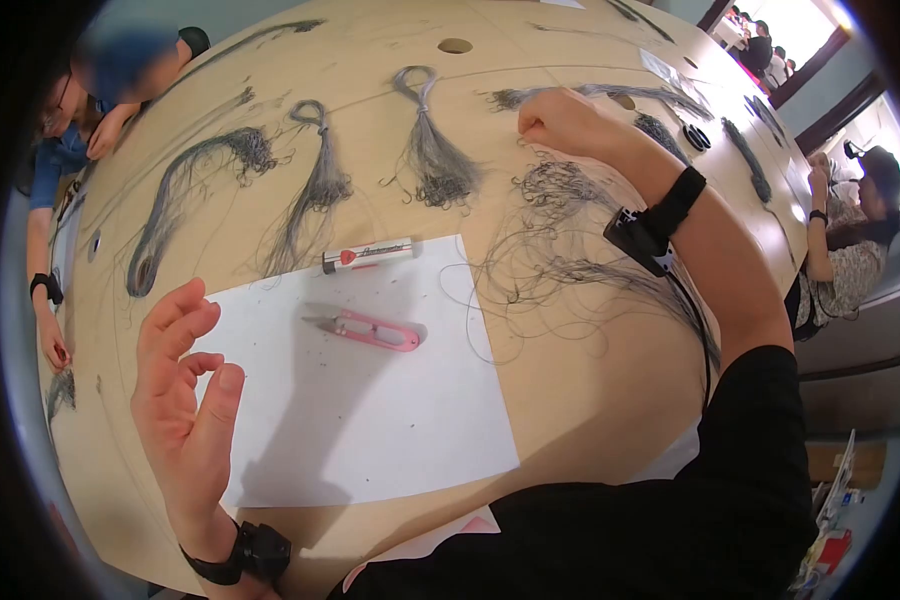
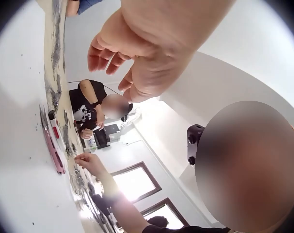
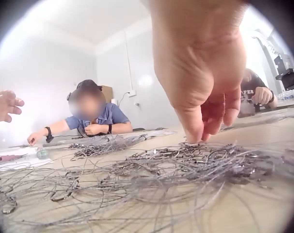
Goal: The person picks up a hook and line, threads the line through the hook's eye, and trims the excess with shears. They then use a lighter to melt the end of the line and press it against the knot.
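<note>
My right hand (image 1: 570, 125) reaches over the far end of a loose, tangled heap of hooks on thin grey lines (image 1: 560, 190). Its fingers point down, fingertips right at the hooks (image 3: 185, 155) in the right wrist view; whether they pinch one I cannot tell. My left hand (image 1: 185, 400) is raised at the left edge of a white paper sheet (image 1: 410, 430), fingers loosely bent, holding nothing. Pink thread snips (image 1: 375, 330) lie on the sheet, blades to the left. Behind them a white marker (image 1: 368, 256) lies across the sheet's far edge.
Two looped bundles of hooked lines (image 1: 425, 140) (image 1: 320, 170) lie beyond the sheet, another bundle (image 1: 170, 200) to the left. Black-handled scissors (image 1: 697, 137) lie at the far right. One person (image 3: 96, 114) sits across at the left, another (image 1: 855, 215) at the right.
</note>
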### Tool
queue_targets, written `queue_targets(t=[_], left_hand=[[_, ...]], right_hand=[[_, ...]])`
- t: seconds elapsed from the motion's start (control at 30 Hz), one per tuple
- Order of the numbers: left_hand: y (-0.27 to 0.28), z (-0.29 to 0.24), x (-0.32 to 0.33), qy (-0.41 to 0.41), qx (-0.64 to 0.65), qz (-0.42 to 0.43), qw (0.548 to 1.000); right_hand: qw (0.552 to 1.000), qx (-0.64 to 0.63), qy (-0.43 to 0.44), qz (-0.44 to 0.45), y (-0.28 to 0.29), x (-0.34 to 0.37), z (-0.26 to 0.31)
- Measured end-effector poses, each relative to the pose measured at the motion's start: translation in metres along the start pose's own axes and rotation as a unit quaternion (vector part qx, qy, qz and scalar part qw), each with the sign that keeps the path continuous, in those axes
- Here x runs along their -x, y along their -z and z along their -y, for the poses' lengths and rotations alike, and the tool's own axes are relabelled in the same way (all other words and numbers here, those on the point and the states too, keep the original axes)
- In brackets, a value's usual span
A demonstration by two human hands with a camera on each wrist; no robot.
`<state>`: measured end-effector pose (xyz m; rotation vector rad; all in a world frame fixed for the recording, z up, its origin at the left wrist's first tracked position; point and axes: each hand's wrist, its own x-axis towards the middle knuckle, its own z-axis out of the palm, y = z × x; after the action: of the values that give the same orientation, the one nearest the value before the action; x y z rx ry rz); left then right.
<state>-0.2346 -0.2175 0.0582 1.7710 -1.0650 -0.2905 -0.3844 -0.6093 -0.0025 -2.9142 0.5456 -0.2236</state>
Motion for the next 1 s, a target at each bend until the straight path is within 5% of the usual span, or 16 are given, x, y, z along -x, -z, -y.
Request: queue_targets(t=[0.2,0.37,0.6,0.8,1.0], left_hand=[[-0.008,0.005,0.002,0.001,-0.001,0.018,1.0],[-0.01,0.007,0.003,0.001,-0.006,0.035,0.999],[-0.009,0.005,0.004,-0.005,-0.007,0.038,0.999],[-0.011,0.008,0.006,-0.017,-0.002,0.055,0.998],[-0.011,0.011,0.007,-0.026,-0.026,0.094,0.995]], right_hand=[[0.998,0.06,0.018,0.024,-0.004,-0.006,0.001],[0.996,0.003,-0.03,0.084,-0.006,-0.014,-0.01],[0.995,-0.084,0.016,0.045,-0.001,-0.011,-0.016],[0.994,0.008,0.012,0.111,-0.002,-0.023,-0.014],[0.999,-0.042,-0.011,0.01,-0.005,-0.016,-0.009]])
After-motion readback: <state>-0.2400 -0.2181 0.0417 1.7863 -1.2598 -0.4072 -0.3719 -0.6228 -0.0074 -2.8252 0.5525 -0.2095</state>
